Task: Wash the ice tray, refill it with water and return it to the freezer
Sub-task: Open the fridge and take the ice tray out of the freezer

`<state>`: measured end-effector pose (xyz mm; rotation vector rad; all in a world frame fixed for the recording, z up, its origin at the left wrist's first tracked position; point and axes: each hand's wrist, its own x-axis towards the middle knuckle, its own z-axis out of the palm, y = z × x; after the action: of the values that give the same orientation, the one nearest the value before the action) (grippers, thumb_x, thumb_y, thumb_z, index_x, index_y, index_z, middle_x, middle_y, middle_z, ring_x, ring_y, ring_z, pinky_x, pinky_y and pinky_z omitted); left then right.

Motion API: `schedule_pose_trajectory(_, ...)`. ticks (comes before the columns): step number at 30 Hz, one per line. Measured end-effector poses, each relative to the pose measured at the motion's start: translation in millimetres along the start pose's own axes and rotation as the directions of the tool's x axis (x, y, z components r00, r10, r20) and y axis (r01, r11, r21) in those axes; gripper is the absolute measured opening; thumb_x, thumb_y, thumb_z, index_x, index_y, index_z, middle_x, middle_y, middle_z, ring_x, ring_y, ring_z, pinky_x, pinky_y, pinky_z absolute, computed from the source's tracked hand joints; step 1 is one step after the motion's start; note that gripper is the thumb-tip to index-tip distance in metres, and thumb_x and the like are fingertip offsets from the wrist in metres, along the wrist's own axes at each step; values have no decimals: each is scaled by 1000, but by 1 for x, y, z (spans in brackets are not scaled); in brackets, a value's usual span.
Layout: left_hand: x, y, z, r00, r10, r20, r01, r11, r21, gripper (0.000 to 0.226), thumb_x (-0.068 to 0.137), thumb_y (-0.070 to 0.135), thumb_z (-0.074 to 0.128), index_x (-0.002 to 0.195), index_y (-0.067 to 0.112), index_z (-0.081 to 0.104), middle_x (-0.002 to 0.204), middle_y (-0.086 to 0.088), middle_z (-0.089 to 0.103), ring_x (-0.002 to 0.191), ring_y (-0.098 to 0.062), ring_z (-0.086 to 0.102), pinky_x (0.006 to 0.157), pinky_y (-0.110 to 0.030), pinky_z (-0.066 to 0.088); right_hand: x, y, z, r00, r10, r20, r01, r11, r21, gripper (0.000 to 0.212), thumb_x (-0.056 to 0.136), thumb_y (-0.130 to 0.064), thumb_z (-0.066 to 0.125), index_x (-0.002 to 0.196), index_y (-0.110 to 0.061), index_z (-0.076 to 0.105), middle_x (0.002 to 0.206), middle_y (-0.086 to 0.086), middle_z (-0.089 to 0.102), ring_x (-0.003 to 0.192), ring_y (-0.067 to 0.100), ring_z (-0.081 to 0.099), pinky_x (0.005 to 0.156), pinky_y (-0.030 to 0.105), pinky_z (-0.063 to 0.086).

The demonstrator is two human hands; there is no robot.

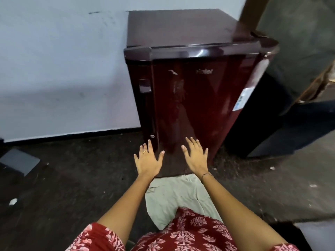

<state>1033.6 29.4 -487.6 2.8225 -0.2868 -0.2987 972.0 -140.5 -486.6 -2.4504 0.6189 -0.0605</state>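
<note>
A dark red single-door fridge (195,98) stands against the white wall with its door closed. Its recessed handle (145,86) is on the door's left side, and a keyhole (152,136) sits lower down on that side. My left hand (147,161) and my right hand (196,157) are stretched out side by side in front of the door's lower part, palms down, fingers straight and spread, holding nothing. The left hand wears a ring, the right wrist a thin bracelet. No ice tray is in view.
A pale cloth (174,196) lies on the dark floor at the foot of the fridge. A brown wooden post (252,13) rises behind the fridge's right corner. A grey wall and a dark gap (272,124) lie to the right. A grey flat object (20,161) lies at the left.
</note>
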Motion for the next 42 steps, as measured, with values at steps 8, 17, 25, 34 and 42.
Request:
schedule_pose_trajectory(8,65,16,-64,921,-113,-373,-108,845,-524,66,94,58,29,143,14,34,140,-7,48,131,-23,42,105,-43,38,67,-88,11,980,-185,78,106,805,584,47,101,-38,36,143,-17,39,146,-1,41,135,12,37,108,18,31)
schedule_pose_trajectory(17,113,54,-113,910,-222,-349,-216,465,-858,56,97,52,32,90,6,63,84,-10,66,79,-12,61,75,-20,46,110,-118,18,959,-166,229,-55,684,727,49,101,-39,31,140,-12,42,139,-1,46,131,7,37,103,14,27)
schedule_pose_trajectory(25,134,60,-136,993,-106,-55,-32,206,-978,51,94,45,46,69,5,66,61,-14,62,58,-28,61,68,-38,54,127,-139,21,927,-183,327,-145,631,763,72,95,-55,11,130,-9,53,128,13,58,124,28,51,104,38,41)
schedule_pose_trajectory(34,136,67,-136,981,-161,-104,-75,177,-981,61,98,33,41,42,19,60,43,3,56,46,-8,56,55,-18,49,133,-152,16,941,-205,269,-153,450,880,29,104,-32,13,121,-49,28,128,-21,33,126,-3,28,98,6,27)
schedule_pose_trajectory(42,126,70,-144,984,-167,-56,-22,200,-980,50,99,36,38,63,9,58,43,8,59,43,3,57,47,-9,47,129,-154,22,962,-171,214,-101,505,857,30,103,-37,12,122,-53,30,135,-17,35,127,-3,28,107,16,24)
